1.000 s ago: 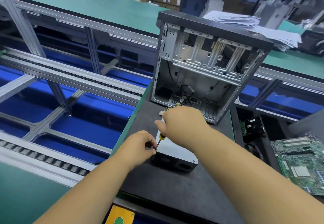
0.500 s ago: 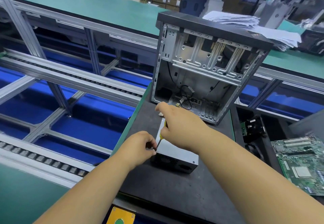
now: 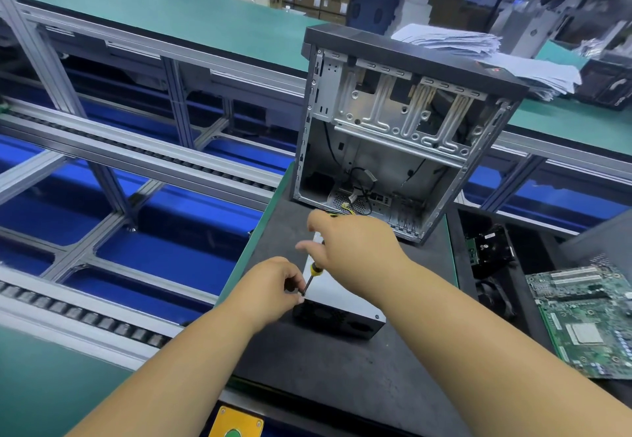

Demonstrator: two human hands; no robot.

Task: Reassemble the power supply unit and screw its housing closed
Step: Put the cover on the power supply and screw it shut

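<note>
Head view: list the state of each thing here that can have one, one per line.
power supply unit: lying flat on the dark mat, cover on
screwdriver: tilted, tip at the unit's near-left corner
left hand: pinching at the tip
right hand: gripping the handle
computer case: upright, side open
motherboard: out, lying flat

left hand (image 3: 270, 288): fingertips pinched (forearm extended) | right hand (image 3: 355, 248): closed grip, index finger raised
</note>
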